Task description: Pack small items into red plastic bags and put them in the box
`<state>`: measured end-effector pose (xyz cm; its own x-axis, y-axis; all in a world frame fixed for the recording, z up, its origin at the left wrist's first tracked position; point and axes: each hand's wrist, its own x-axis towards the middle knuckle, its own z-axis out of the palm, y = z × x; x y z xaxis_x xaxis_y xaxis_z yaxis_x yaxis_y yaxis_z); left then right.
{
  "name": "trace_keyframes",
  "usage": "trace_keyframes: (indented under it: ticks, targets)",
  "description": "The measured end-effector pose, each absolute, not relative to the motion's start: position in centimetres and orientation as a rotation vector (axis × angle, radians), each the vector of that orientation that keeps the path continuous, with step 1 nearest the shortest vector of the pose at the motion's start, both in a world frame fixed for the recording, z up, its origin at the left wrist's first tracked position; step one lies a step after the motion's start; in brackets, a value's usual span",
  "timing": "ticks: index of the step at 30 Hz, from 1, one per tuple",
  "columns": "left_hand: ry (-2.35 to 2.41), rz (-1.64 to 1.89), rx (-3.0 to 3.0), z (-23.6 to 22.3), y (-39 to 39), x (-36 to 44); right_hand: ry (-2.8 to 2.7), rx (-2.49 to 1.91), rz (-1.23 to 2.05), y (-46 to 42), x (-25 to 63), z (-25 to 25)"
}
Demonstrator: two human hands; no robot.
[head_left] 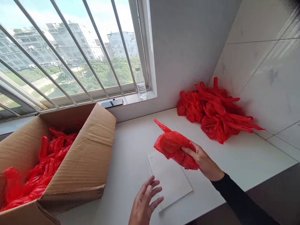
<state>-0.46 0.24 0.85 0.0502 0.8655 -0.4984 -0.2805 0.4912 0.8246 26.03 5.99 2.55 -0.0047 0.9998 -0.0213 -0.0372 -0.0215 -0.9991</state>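
Red bag [171,145], bunched: held above the white pad [172,184] on the counter [127,156], one end pinched in the grip of the right hand [207,164]. Left hand [142,207]: empty, fingers spread. Risk: with one-ended support, the bag may be dropped or unfurled.

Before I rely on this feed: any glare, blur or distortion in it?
Head view: daylight washes out the buildings beyond the window bars; pale reflections streak the wall tiles, upper right; a dark blur fills the extreme top-right corner; edges look stretched, wide-angle; right hand and its red bag fairly clear.
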Motion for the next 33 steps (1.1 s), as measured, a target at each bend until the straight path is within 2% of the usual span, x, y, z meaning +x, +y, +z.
trace_keyframes:
  ticks: [2, 4, 8, 14, 23, 29, 33]
  targets:
    - [1.032, 0.934, 0.518, 0.6, 0.6, 2.2, -1.004, -1.023, 1.508, 3.0, 23.9, 3.1]
    - [0.885, 0.957, 0.484, 0.7, 0.8, 3.8, -0.926, -0.954, 1.620, 0.8, 22.4, 3.1]
    - [0.854, 1.058, 0.475, 1.0, 0.7, 4.0, -0.918, -1.000, 1.620, -1.1, 21.3, 2.3]
    - [0.868, 1.028, 0.478, 1.1, -0.2, 3.0, -0.912, -1.012, 1.636, -0.9, 21.2, 1.4]
    - [0.817, 0.990, 0.517, 1.1, 0.0, 3.4, -1.235, -1.302, 1.259, -1.2, 19.6, 0.1]
    - [0.867, 1.024, 0.433, 0.6, 1.0, 2.3, -1.297, -1.314, 1.348, -1.4, 19.7, 0.9]
    - [0.904, 1.075, 0.523, 0.7, 1.5, 1.8, -1.383, -1.312, 1.157, -1.1, 19.3, 0.6]
